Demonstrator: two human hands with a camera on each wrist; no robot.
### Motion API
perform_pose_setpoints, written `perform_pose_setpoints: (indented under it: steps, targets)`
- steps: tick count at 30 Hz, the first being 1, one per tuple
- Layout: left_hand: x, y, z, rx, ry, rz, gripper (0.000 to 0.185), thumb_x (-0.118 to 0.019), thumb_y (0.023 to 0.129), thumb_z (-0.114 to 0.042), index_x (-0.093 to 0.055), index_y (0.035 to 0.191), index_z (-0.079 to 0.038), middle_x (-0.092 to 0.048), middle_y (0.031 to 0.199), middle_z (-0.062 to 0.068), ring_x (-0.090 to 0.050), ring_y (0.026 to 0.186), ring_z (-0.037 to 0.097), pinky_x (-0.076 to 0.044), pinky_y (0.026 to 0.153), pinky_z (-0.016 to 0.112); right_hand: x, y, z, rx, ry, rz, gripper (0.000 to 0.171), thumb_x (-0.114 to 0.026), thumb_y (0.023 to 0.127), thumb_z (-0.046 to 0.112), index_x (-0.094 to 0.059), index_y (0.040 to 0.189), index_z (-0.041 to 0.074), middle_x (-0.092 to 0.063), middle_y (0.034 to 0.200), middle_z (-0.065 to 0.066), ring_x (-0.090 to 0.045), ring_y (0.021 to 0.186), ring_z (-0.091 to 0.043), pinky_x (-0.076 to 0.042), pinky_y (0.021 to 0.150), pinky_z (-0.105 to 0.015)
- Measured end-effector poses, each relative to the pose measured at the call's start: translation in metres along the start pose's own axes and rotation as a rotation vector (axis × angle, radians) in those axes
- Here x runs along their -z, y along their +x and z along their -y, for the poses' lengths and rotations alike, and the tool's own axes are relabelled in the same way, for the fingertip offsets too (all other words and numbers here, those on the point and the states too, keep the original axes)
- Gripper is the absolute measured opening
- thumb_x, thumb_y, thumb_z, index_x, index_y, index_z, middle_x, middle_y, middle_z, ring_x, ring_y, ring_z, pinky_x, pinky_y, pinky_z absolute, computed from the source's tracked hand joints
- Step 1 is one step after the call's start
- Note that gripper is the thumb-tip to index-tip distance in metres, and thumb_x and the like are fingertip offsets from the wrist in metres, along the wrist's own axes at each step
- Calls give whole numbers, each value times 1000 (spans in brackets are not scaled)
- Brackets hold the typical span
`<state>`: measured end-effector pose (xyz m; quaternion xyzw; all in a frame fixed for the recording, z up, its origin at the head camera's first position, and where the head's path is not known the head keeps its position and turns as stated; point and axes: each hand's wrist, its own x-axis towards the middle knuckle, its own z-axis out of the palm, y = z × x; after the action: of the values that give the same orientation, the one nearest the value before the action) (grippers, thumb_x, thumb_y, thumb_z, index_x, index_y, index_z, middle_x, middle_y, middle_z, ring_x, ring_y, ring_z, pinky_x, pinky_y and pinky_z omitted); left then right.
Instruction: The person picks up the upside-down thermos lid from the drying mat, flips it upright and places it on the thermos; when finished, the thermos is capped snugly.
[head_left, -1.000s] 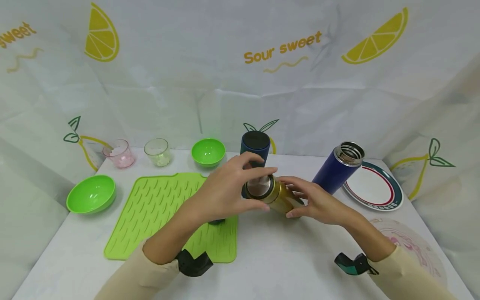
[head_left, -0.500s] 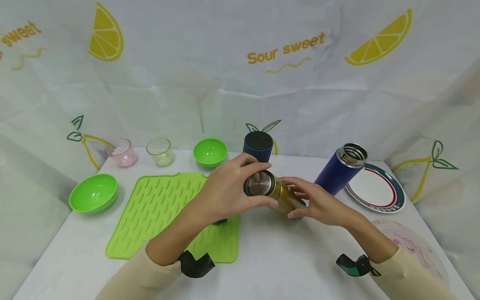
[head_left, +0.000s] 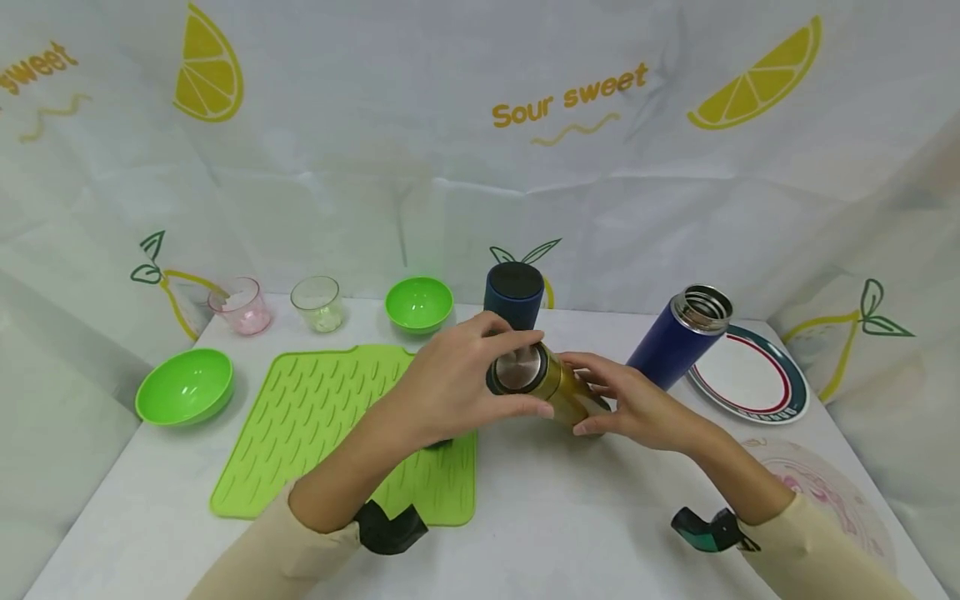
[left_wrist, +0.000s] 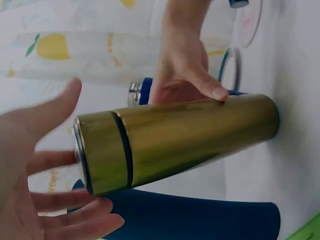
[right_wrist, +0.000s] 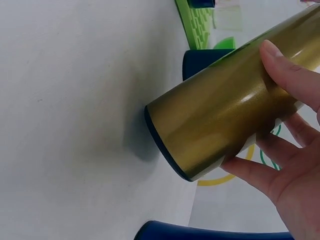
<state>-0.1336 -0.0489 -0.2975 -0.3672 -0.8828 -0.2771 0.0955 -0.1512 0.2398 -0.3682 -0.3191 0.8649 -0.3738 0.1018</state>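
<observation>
Gold vacuum flask (left_wrist: 175, 137) leans mid-desk, right of the silicone drying mat's (head_left: 315, 417) right edge. Right hand (head_left: 637, 404) grips its body; left hand (head_left: 457, 383) spreads round the lid (left_wrist: 102, 150), thumb clear. Step, presumably: reaching for the lid. Next move seems to need left-thumb contact.

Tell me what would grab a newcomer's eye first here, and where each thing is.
Probably the gold bottle near the middle of the head view, gripped by the right hand, with the left hand spread around its capped end. Next come the bright green mat at the left and the lidless blue bottle at the right, beside a dark-rimmed plate.
</observation>
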Motion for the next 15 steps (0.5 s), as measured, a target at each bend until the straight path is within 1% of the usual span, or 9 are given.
perform_pose_setpoints:
  steps: [1,3,5,7,9,11,14,15]
  targets:
    - [-2,0,-1,31,28,-19,71,-85,76,-56,-68,135,-20,-68,115,2,-64,93,14,-53,75,24,0,0,0,-1,-2,1,82,-83,85,15,-39,154,10,-47,156,-18,-53,138,-47,-50,105,-60]
    - [-4,1,-3,68,54,-39,71,-84,76,-58,-70,132,-18,-69,105,1,-62,83,12,-49,68,21,0,1,0,-3,-7,2,82,-83,85,15,-40,154,10,-47,156,-18,-53,137,-47,-50,105,-60]
    - [-5,2,-4,77,62,-44,67,-83,77,-56,-71,130,-17,-69,102,1,-61,81,11,-47,67,20,0,2,1,-5,-9,2,82,-83,85,15,-40,154,10,-47,157,-18,-53,138,-46,-50,105,-60]
    - [-4,3,-3,64,48,-31,63,-84,79,-51,-71,130,-18,-69,103,1,-62,82,11,-47,68,20,0,2,1,-4,-13,2,82,-83,85,16,-39,154,10,-46,157,-18,-53,138,-47,-50,105,-59]
    - [-3,3,-1,37,15,-8,60,-85,80,-46,-70,132,-19,-68,108,1,-64,87,12,-49,72,20,1,2,2,-3,-18,3,82,-83,85,16,-39,154,10,-47,157,-18,-53,138,-46,-50,106,-58]
    - [0,4,3,-9,-32,17,58,-88,80,-38,-71,132,-20,-67,115,2,-65,95,12,-51,75,20,1,2,2,0,-22,5,82,-83,85,17,-40,154,10,-48,156,-18,-53,138,-45,-50,106,-58]
    - [2,5,9,-102,-108,60,56,-90,78,-26,-71,131,-21,-65,124,2,-64,105,13,-53,77,20,1,3,2,4,-20,10,82,-84,84,17,-41,153,12,-50,154,-15,-53,139,-42,-51,106,-55]
    - [3,5,11,-134,-126,74,56,-90,78,-23,-72,130,-22,-65,127,2,-63,109,14,-54,81,21,1,3,2,7,-17,13,82,-84,84,17,-41,153,13,-51,154,-14,-53,139,-42,-51,106,-55]
